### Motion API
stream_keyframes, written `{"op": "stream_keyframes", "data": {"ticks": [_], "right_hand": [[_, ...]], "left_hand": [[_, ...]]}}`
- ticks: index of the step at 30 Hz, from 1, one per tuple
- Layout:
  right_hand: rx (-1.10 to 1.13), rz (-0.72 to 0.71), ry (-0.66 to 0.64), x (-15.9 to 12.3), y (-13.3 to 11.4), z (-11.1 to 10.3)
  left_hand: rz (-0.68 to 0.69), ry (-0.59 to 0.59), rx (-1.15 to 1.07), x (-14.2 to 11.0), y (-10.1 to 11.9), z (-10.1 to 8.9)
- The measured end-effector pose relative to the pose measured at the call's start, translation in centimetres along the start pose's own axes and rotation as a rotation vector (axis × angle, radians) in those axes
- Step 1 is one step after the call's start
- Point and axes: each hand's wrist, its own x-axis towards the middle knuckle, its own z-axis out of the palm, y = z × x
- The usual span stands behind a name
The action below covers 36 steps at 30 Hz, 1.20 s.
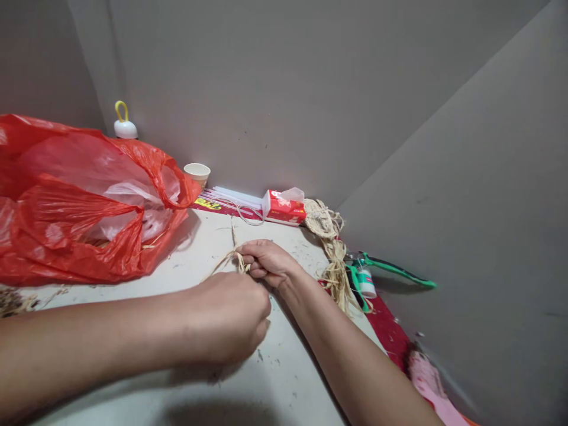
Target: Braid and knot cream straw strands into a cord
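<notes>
My right hand (268, 260) pinches pale straw-like strands (242, 261) above the white tabletop (306, 349). One strand end sticks up past its fingertips, and another trails down to the left, behind my left arm. Nearer to me, my left hand (237, 316) is closed in a fist, its back towards me and slightly blurred. What its fingers hold, if anything, is hidden. The two hands are close together, the left in front of and below the right.
A large red plastic bag (75, 219) fills the left. Along the back stand a paper cup (197, 171), white sticks (237, 196) and a red tissue pack (284, 208). Braided straw (322, 219), green-handled pliers (394, 267) and a small white bottle (366, 285) lie at right. Grey walls enclose the table.
</notes>
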Motion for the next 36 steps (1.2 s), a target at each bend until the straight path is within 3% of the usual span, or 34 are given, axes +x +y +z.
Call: {"op": "stream_keyframes", "data": {"ticks": [2,5,7,9,10,13,16,22,30,36], "right_hand": [[0.009,-0.012,-0.025,0.0,-0.1,-0.3],[0.041,-0.016,-0.081,0.1,0.0,-0.9],[0.055,-0.015,-0.117,0.3,0.0,-1.1],[0.06,-0.024,-0.138,0.4,0.1,-1.3],[0.061,-0.027,-0.144,0.4,0.1,-1.4],[0.067,-0.027,-0.137,0.6,0.1,-1.7],[0.059,-0.026,-0.139,0.8,0.1,-2.0],[0.027,-0.032,-0.203,0.7,-0.2,-2.5],[-0.08,-0.077,-0.205,0.8,0.1,-2.7],[-0.169,-0.096,-0.177,0.9,0.0,-2.4]], "left_hand": [[0.046,-0.008,-0.172,0.8,-0.9,-2.1],[-0.123,0.302,-0.466,3.3,-4.1,-3.9],[-0.276,0.359,-0.584,4.8,-6.2,-3.4],[-0.471,0.218,-0.736,5.8,-7.5,-2.0],[-0.507,0.125,-0.834,6.0,-7.7,-1.1],[-0.524,-0.122,-1.082,5.9,-7.2,0.6],[-0.505,-0.202,-1.206,5.6,-6.6,1.0],[-0.388,-0.189,-1.091,5.5,-7.0,0.7],[-0.165,-0.028,-0.416,5.5,-7.0,0.9],[-0.205,-0.122,-0.487,5.9,-7.5,0.9]]}}
